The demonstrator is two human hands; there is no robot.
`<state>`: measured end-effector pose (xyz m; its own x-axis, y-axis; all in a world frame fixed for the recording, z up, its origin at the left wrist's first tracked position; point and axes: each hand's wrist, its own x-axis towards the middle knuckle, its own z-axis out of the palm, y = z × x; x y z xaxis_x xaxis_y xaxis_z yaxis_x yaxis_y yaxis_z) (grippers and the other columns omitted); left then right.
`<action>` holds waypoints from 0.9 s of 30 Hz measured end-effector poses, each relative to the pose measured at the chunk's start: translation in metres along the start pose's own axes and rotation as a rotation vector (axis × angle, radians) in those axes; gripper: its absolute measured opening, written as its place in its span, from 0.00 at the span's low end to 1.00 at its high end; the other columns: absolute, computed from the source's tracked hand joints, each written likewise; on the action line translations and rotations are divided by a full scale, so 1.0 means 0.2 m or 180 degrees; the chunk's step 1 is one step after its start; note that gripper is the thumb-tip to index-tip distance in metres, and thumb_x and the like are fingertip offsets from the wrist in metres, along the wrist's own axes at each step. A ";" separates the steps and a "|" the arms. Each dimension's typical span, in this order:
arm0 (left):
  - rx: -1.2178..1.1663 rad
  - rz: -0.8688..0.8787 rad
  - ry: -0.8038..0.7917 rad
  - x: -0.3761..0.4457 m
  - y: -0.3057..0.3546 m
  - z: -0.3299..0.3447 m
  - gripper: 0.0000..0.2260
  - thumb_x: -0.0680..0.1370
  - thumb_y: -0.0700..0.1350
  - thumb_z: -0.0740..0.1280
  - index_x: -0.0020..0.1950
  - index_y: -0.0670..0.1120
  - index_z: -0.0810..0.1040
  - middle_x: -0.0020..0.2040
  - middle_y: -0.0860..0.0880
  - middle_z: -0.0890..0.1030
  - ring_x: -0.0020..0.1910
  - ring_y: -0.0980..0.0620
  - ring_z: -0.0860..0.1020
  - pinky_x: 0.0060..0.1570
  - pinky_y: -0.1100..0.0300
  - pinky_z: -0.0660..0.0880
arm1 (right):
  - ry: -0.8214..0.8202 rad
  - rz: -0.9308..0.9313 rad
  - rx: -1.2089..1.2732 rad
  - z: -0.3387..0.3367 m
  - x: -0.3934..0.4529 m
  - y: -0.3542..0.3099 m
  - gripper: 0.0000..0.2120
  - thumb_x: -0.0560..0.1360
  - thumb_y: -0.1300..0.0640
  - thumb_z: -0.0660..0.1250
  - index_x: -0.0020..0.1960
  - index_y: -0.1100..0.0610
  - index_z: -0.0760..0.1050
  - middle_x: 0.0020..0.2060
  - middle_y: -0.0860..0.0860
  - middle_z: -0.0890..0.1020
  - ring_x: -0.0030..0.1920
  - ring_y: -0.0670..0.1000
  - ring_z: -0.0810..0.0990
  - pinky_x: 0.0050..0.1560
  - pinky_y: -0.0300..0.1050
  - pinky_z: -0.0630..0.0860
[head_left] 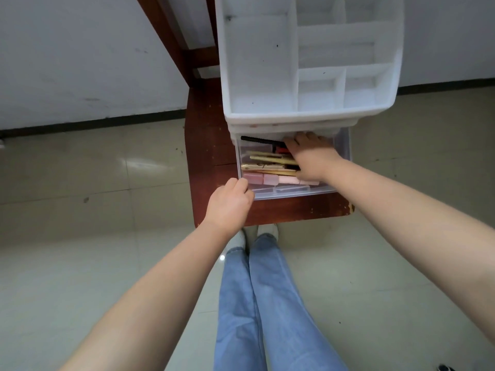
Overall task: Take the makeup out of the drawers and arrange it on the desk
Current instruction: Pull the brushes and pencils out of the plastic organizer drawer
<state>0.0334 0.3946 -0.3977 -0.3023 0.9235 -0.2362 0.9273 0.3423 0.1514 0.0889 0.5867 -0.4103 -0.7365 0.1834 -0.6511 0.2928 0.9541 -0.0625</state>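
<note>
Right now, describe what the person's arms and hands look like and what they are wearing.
Both forearms are bare, with no sleeves in view. The left hand and right hand wear no gloves; no rings, watch or bracelets are visible. Below them show light blue jeans and pale shoes.

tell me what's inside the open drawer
In the drawer: a black pen, gold sticks, pink tubes. The right hand covers the rest.
</note>
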 end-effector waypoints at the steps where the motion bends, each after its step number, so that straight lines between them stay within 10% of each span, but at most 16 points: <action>1: -0.0009 -0.0013 0.0017 0.00 0.00 0.00 0.19 0.36 0.35 0.78 0.21 0.44 0.74 0.24 0.49 0.74 0.22 0.50 0.74 0.18 0.69 0.56 | -0.0005 -0.0050 0.0027 0.00 0.00 -0.01 0.28 0.70 0.61 0.66 0.67 0.60 0.61 0.62 0.60 0.69 0.62 0.60 0.68 0.59 0.52 0.70; 7: -0.0041 -0.0003 0.0039 0.01 -0.01 -0.01 0.20 0.34 0.34 0.76 0.21 0.43 0.74 0.24 0.48 0.74 0.22 0.50 0.74 0.18 0.68 0.56 | 0.0029 0.0129 0.0364 0.02 0.01 -0.02 0.17 0.72 0.71 0.58 0.60 0.62 0.66 0.53 0.60 0.75 0.53 0.60 0.74 0.43 0.47 0.70; 22: 0.0007 -0.0071 -0.0190 0.01 0.02 -0.05 0.21 0.33 0.32 0.74 0.21 0.42 0.73 0.23 0.48 0.72 0.20 0.49 0.72 0.23 0.67 0.51 | 0.0124 0.0101 0.0430 -0.10 -0.21 0.01 0.11 0.72 0.64 0.62 0.54 0.62 0.70 0.49 0.59 0.79 0.48 0.59 0.77 0.37 0.44 0.66; 27: -0.0172 -0.0152 -0.0750 0.02 0.02 -0.07 0.12 0.50 0.27 0.73 0.30 0.35 0.77 0.32 0.39 0.76 0.31 0.39 0.77 0.25 0.59 0.63 | -0.0038 -0.0083 0.0313 0.09 -0.46 -0.02 0.10 0.72 0.64 0.60 0.54 0.60 0.69 0.49 0.56 0.78 0.49 0.58 0.78 0.40 0.46 0.68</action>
<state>0.0321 0.4024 -0.3843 -0.2800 0.8423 -0.4606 0.8981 0.3993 0.1842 0.1672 0.5623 -0.3633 -0.7375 0.1553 -0.6573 0.3324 0.9306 -0.1530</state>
